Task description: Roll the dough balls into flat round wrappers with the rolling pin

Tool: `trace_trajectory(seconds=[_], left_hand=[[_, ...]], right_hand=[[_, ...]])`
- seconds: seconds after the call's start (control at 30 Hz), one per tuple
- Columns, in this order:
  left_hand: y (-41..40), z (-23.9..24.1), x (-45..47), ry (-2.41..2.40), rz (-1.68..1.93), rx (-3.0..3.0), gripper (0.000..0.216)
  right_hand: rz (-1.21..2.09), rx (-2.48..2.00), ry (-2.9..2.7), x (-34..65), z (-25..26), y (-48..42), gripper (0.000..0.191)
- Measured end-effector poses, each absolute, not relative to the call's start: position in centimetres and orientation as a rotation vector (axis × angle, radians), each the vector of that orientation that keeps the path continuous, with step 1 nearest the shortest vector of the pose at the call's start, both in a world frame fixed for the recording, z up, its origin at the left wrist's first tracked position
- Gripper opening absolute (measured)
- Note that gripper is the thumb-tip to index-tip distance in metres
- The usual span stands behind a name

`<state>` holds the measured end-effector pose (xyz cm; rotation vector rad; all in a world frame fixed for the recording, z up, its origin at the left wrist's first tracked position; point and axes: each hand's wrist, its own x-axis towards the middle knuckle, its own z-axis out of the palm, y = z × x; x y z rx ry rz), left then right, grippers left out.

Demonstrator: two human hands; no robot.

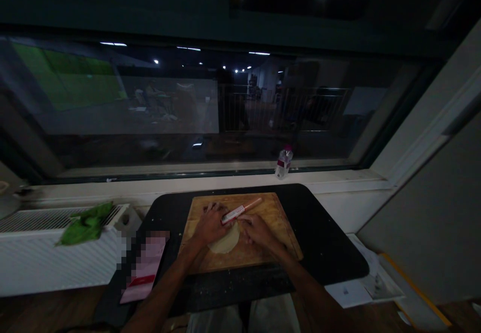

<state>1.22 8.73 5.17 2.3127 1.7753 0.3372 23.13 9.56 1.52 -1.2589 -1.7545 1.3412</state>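
Head view: rolling pin [240, 210] under both hands' fingers [216, 213], over dough [226, 242]

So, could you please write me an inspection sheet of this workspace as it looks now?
Surface: black table carrying a wooden board.
Job's things: flat dough round on the board; rolling pin across its far edge.
Clutter: pink packet on the table's left; papers to the right, lower down.
Grips: left hand and right hand both lie on the pin.
Cables: nothing seen.
Surroundings: dark window, water bottle on the sill, green cloth on the radiator.
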Motion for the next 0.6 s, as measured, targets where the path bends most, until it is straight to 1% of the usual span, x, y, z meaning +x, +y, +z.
trace_trajectory(seconds=[0.2,0.43,0.6], left_hand=[[8.98,5.22,1.42,1.763,0.311,2.289,0.043],[9.08,5.03,1.54,1.778,0.288,2.261,0.042],[9.52,4.59,1.28,1.776,0.317,2.264,0.038]], right_hand=[[1.404,-1.204,-1.664,23.00,1.51,9.52,0.043],[1.409,-1.203,-1.672,22.31,1.71,9.44,0.033],[1.428,-1.222,-1.731,22.71,2.00,9.29,0.035]])
